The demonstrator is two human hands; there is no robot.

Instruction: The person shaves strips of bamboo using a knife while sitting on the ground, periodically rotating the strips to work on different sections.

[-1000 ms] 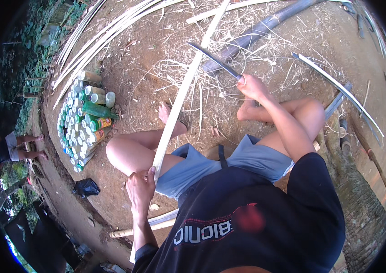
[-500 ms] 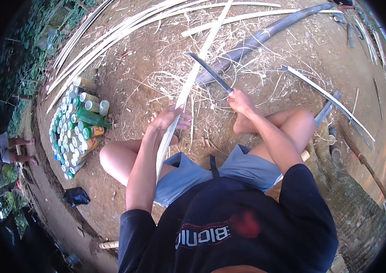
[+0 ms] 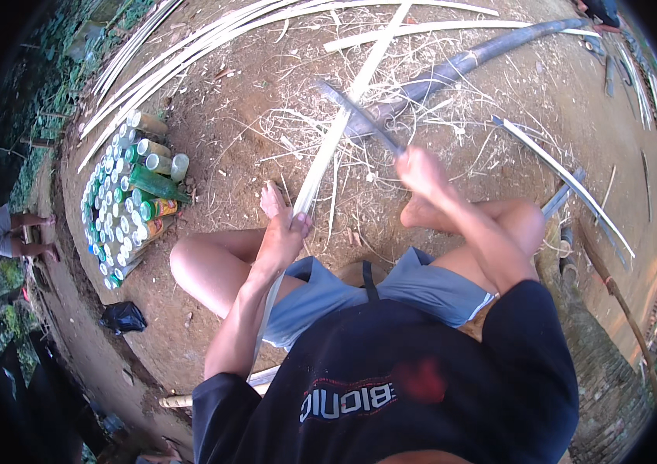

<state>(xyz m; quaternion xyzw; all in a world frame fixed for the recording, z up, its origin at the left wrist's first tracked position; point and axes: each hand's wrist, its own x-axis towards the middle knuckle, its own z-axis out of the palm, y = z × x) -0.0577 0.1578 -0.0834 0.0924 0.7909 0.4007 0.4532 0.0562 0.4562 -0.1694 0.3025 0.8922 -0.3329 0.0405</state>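
My left hand [image 3: 285,238] is closed round a long pale bamboo strip [image 3: 322,161], which runs from beside my left thigh up past the far edge of the view. In my right hand [image 3: 421,172] is the handle of a machete [image 3: 371,127]; its dark, slightly blurred blade points to the far left. The blade crosses the strip well beyond my left hand, and whether the two touch I cannot tell. Curly pale shavings [image 3: 305,127] lie on the ground beneath them. Past the blade lies a dark bamboo pole [image 3: 464,62].
Stacked bottles and jars [image 3: 123,209] stand to my left, with a black plastic bag [image 3: 123,317] nearer. Long bamboo strips [image 3: 205,50] lie at the far left. A split bamboo piece [image 3: 568,178] rests at right, beside a thick log [image 3: 599,348]. Another person [image 3: 15,232] is at far left.
My left hand has come nearer to me and its fingers, looser before, have closed on the bamboo strip. My right hand has shifted slightly right and nearer with the machete.
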